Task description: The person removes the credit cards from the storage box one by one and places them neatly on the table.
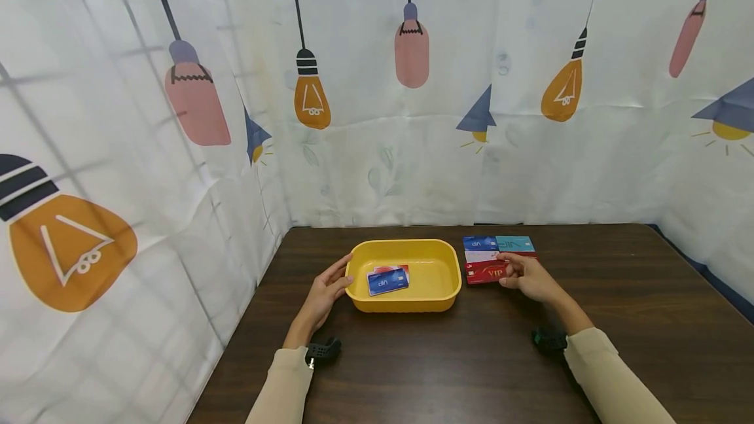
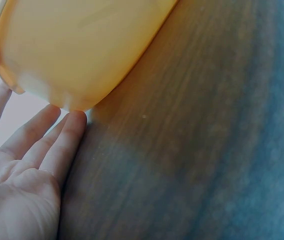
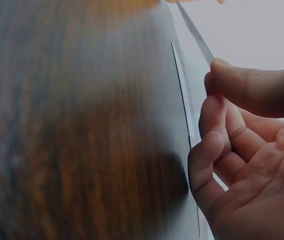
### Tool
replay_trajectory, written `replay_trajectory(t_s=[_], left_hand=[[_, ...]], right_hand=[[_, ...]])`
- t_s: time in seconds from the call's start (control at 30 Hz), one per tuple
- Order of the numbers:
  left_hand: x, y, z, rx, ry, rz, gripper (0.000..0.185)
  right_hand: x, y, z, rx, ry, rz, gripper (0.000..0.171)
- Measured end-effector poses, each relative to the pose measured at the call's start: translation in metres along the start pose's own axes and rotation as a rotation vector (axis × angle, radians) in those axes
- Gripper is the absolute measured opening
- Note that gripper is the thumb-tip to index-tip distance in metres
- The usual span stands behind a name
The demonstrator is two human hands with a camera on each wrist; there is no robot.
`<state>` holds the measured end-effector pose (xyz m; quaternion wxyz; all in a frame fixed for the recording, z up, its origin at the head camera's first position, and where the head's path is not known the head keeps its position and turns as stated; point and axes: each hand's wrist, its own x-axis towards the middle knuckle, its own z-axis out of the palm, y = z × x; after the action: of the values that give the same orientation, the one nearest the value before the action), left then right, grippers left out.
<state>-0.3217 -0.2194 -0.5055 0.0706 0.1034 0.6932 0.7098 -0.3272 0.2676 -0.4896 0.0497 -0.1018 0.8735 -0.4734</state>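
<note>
A yellow plastic tub (image 1: 436,293) stands on the dark wooden table (image 1: 448,371). Inside it a blue card (image 1: 387,281) lies over a red card (image 1: 398,269). My left hand (image 1: 338,277) is flat on the table, and its straight fingertips (image 2: 74,119) touch the tub (image 2: 82,45) at its left wall. Right of the tub lie a blue card (image 1: 480,243), a teal card (image 1: 515,243), a white card (image 1: 480,256) and a red VIP card (image 1: 484,273). My right hand (image 1: 508,270) pinches the red card's right edge. In the right wrist view the card (image 3: 194,32) is tilted up between thumb and curled fingers (image 3: 207,150).
White curtains printed with light bulbs (image 1: 312,93) close off the table at the back and both sides. Bare wood lies in front of the tub and to the far right. A black wrist camera (image 1: 323,350) sits on each forearm.
</note>
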Motion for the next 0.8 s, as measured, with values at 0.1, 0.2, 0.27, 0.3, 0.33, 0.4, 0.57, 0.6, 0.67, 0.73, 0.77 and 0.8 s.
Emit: replay_trajectory(t_s=[0.1,0.2,0.27,0.3,0.33,0.4,0.57,0.6,0.67,0.73,0.77,0.8], left_hand=[[0.0001,-0.0002,-0.0002,-0.001,0.001,-0.005,0.055],[-0.0002,-0.0002,-0.0004,0.000,0.001,-0.006,0.056],[-0.0006,0.0001,-0.0004,0.001,0.001,-0.004,0.056],[-0.0008,0.0002,-0.0004,0.004,0.000,-0.002,0.056],[-0.0008,0.0000,-0.0004,0.005,0.000,-0.001,0.056],[-0.0009,-0.0001,-0.0004,0.006,0.000,0.001,0.056],[-0.0004,-0.0001,-0.0004,0.011,0.008,-0.002,0.055],[-0.0002,-0.0001,-0.0005,0.012,0.009,-0.003,0.055],[0.0001,-0.0002,-0.0007,0.013,0.012,-0.005,0.055],[0.0004,-0.0004,-0.0009,0.010,0.012,-0.006,0.055],[0.0005,-0.0006,-0.0010,0.008,0.011,-0.006,0.056],[0.0006,-0.0009,-0.0011,0.007,0.010,-0.005,0.056]], right_hand=[[-0.0010,0.0001,0.0001,0.011,-0.019,0.007,0.064],[-0.0019,-0.0006,0.0002,0.021,-0.027,0.013,0.063],[-0.0025,-0.0013,0.0001,0.022,-0.034,0.012,0.062],[-0.0027,-0.0016,0.0001,0.021,-0.035,0.013,0.061],[-0.0029,-0.0018,0.0001,0.018,-0.037,0.011,0.061],[-0.0031,-0.0021,0.0003,0.009,-0.039,0.013,0.061],[-0.0037,-0.0038,0.0006,-0.020,-0.050,0.017,0.060],[-0.0040,-0.0043,0.0007,-0.026,-0.055,0.012,0.060],[-0.0045,-0.0047,0.0006,-0.036,-0.062,0.009,0.060],[-0.0053,-0.0051,0.0008,-0.048,-0.063,0.010,0.060],[-0.0055,-0.0051,0.0008,-0.054,-0.064,0.008,0.060],[-0.0059,-0.0050,0.0009,-0.060,-0.067,0.005,0.060]])
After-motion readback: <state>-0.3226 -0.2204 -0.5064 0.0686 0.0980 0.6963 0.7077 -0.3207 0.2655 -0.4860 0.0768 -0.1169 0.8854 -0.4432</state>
